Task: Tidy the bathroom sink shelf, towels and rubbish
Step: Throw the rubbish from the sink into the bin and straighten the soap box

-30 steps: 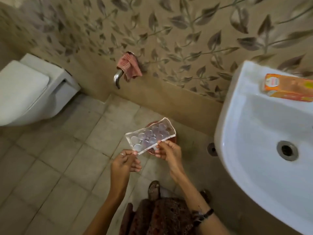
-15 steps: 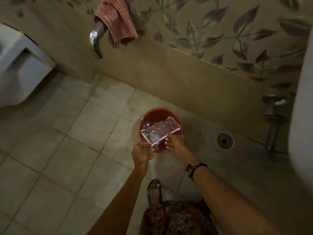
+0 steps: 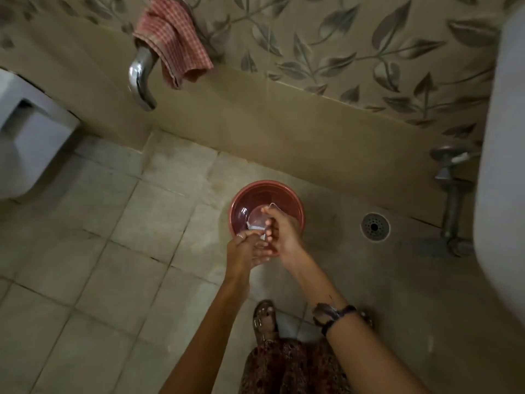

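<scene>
Head view: red bowl (image 3: pixel 287 194) on the floor (image 3: pixel 113 251), clear plastic wrapper (image 3: pixel 257 220) partly inside. Left hand (image 3: pixel 245 251) and right hand (image 3: pixel 284 234) both curled tight, squeezing the wrapper over the bowl.

Both arms reach up from the bottom of the frame and meet just below its middle. The left arm runs in from the lower left, bare, with its hand (image 3: pixel 246 250) turned knuckles-up and a ring on one finger; its fingers are curled inward toward the other hand. The right arm comes in from the lower right, with a dark band at the wrist, and its hand (image 3: pixel 282 234) sits a little higher in the frame, fingers bent and pinching downward. The two hands touch, fingertips overlapping. A sandalled foot shows at lower centre.
</scene>
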`<action>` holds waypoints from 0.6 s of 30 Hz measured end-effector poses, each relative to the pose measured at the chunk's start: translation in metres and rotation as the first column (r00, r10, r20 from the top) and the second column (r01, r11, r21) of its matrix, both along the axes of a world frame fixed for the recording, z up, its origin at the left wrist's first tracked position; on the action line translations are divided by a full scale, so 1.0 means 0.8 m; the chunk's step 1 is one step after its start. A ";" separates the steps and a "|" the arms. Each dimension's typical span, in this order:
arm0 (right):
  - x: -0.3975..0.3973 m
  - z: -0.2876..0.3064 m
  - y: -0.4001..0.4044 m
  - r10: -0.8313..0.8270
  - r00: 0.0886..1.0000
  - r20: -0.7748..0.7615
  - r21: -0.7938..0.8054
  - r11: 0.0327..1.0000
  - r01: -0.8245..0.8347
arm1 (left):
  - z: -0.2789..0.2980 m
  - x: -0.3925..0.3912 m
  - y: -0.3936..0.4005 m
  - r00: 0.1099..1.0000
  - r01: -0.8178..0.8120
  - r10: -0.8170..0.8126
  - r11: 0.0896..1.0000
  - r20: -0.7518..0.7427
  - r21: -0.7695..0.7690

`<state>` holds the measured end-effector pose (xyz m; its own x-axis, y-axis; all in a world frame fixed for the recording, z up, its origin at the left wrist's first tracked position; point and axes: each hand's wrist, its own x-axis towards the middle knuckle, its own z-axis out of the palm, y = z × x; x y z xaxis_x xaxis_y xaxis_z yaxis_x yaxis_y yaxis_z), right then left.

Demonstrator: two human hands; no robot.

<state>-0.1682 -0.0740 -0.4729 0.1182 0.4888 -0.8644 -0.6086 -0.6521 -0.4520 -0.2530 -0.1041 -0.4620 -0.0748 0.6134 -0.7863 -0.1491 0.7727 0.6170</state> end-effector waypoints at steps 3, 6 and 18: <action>0.005 0.074 -0.004 -0.004 0.998 -0.068 0.137 0.990 0.014 | 0.061 0.013 0.008 0.999 -0.035 0.032 0.990 0.024 0.139; 0.019 0.157 -0.013 0.006 0.994 -0.107 0.287 0.957 0.025 | 0.132 0.028 0.010 0.998 -0.021 0.004 0.956 0.059 0.292; 0.223 0.415 -0.105 -0.307 0.951 0.048 0.558 0.798 0.229 | 0.361 0.239 -0.051 0.893 0.158 -0.377 0.773 0.245 0.614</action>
